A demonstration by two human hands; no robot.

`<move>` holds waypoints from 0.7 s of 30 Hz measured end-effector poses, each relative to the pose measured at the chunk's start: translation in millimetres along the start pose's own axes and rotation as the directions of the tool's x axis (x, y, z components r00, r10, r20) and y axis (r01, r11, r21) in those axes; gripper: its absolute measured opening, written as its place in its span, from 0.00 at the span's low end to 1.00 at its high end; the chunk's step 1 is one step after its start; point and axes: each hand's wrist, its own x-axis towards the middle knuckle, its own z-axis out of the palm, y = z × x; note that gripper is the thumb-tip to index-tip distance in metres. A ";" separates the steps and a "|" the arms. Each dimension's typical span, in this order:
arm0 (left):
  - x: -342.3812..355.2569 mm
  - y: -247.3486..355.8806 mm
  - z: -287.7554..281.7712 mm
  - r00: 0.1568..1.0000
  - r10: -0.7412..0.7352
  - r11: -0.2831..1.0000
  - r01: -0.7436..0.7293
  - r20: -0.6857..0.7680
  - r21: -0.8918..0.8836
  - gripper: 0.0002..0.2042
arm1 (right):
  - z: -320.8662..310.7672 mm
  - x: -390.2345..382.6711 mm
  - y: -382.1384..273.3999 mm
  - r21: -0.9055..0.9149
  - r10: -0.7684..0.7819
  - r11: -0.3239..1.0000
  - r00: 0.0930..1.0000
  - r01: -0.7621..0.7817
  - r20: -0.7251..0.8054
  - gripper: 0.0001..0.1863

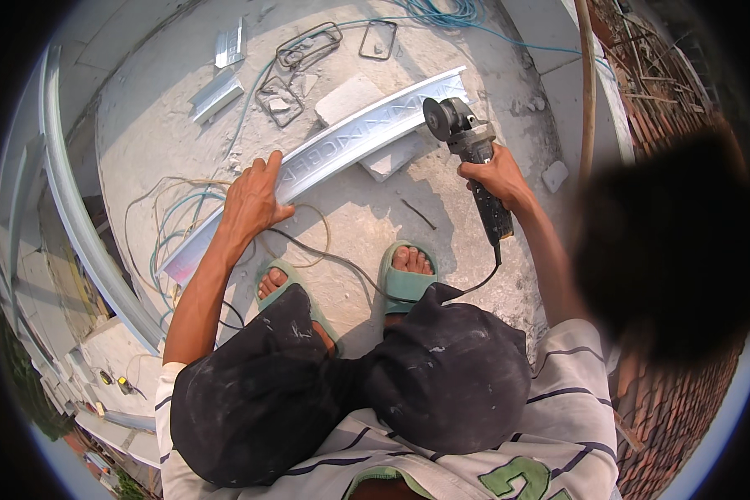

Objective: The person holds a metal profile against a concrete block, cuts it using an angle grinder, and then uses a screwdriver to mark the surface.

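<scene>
My left hand (252, 198) grips a long silver metal channel (354, 137) with stamped markings, which lies diagonally across pale blocks (346, 98) on the concrete floor. My right hand (498, 177) is closed round the body of a black and grey angle grinder (446, 118), its disc end held beside the channel's far right end. A black power cord (350, 262) runs from the grinder's lower end past my green slides. A short dark rod (418, 213) lies on the floor between the channel and my feet.
Short metal offcuts (217, 93), bent wire loops (304, 48), blue hose (442, 12) and tangled cables (183, 196) lie around. Long metal channels (92, 242) line the left. An upright bamboo pole (587, 79) and a tiled roof edge (646, 100) are at the right; a dark blurred shape blocks part of that side.
</scene>
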 end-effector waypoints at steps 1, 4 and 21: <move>0.2 1.1 -1.0 1.000 -0.004 1.000 0.004 0.005 0.003 0.45 | 1.0 -0.4 -0.3 0.006 0.001 1.000 1.000 -0.001 0.001 0.20; 0.5 -1.9 0.1 1.000 0.002 1.000 -0.002 0.011 -0.001 0.45 | 2.4 2.0 1.4 -0.008 0.007 1.000 1.000 -0.008 -0.005 0.19; 7.0 -9.7 2.2 0.997 0.014 0.998 -0.009 0.071 -0.063 0.41 | 3.6 1.5 3.5 -0.013 0.013 1.000 1.000 -0.013 -0.016 0.17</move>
